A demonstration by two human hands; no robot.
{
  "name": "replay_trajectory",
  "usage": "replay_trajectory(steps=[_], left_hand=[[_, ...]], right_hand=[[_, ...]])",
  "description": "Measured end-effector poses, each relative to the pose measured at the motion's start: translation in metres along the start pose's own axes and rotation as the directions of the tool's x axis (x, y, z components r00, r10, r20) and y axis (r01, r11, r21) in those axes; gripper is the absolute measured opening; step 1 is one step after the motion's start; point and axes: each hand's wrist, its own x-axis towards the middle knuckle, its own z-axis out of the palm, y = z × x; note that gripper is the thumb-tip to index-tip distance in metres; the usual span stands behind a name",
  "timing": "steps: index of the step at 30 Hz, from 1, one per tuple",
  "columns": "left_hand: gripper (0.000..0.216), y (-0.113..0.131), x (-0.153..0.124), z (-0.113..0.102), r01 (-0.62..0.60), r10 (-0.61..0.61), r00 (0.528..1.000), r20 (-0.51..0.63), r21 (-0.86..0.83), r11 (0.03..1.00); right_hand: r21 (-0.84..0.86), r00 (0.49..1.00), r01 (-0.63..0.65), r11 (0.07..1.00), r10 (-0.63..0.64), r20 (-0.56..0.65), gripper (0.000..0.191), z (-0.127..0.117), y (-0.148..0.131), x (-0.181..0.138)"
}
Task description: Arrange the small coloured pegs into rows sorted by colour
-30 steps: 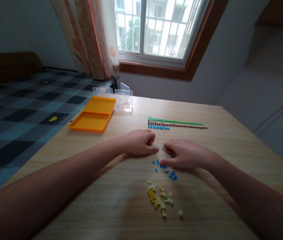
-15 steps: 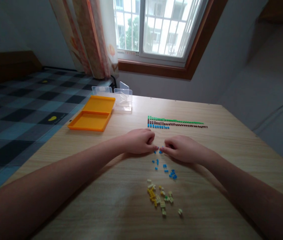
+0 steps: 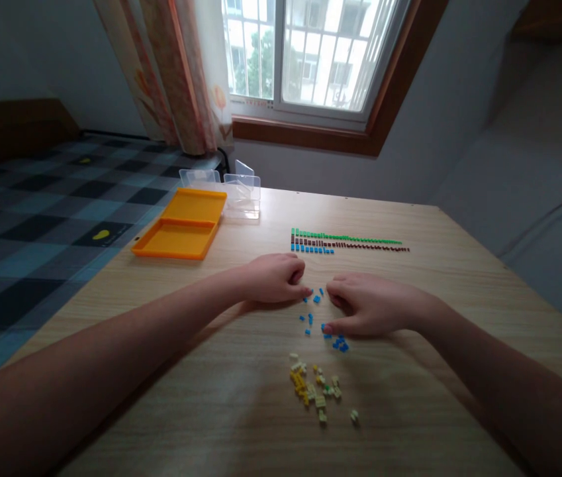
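Over the middle of the table, my left hand point(image 3: 275, 277) rests with its fingers curled in and its thumb pointing right. Its thumb tip is beside small blue toy bricks point(image 3: 317, 299); no brick shows in its grasp. My right hand point(image 3: 365, 301) has bent fingers, with the thumb stretched apart below them. That thumb's tip touches a blue brick point(image 3: 323, 326), which is not gripped. Several more blue bricks point(image 3: 341, 344) lie loose just below. Beyond the hands run rows of tiny green bricks point(image 3: 347, 238), brown bricks point(image 3: 343, 245) and a shorter row of blue bricks point(image 3: 313, 250).
Nearer me lies a loose pile of yellow bricks point(image 3: 299, 385) and cream bricks point(image 3: 320, 401). An opened orange case point(image 3: 174, 255) stands at the back left, beside clear plastic boxes point(image 3: 243, 205). A checkered bed point(image 3: 62, 218) adjoins the wooden table point(image 3: 186, 411) on the left.
My right thumb has moved down and away from the upper blue bricks to one lower down, opening wider from the fingers. My left hand has stayed in nearly the same place.
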Motion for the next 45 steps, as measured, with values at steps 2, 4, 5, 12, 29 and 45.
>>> replay_trajectory(steps=[2,4,5,12,29,45], left_hand=[[0.035,0.001,0.000,-0.001,-0.001,0.001,1.000,0.001,0.001,1.000],[0.035,0.001,0.000,-0.001,-0.005,0.005,1.000,0.002,0.000,1.000],[0.035,0.001,0.000,-0.002,-0.007,0.007,1.000,0.001,-0.002,1.000],[0.034,-0.002,0.000,-0.001,-0.028,0.028,1.000,0.002,-0.011,1.000],[0.033,-0.006,0.000,0.001,-0.045,0.044,0.999,-0.007,-0.030,0.999],[0.039,-0.005,-0.001,0.004,-0.128,0.131,0.991,-0.025,0.098,0.987]], right_hand=[[-0.008,1.000,0.009,1.000,-0.009,-0.007,0.047,0.002,-0.002,0.001],[0.002,1.000,0.004,1.000,-0.003,-0.007,0.047,0.002,-0.001,0.001],[0.012,1.000,-0.002,1.000,0.002,-0.004,0.046,0.002,0.001,0.001],[0.133,0.997,-0.066,0.989,0.060,0.052,0.035,0.000,0.022,0.004],[0.185,0.998,-0.027,0.982,0.017,0.058,0.028,-0.003,0.028,0.003],[0.077,0.982,-0.089,0.993,0.100,-0.160,0.028,0.014,0.021,0.015]])
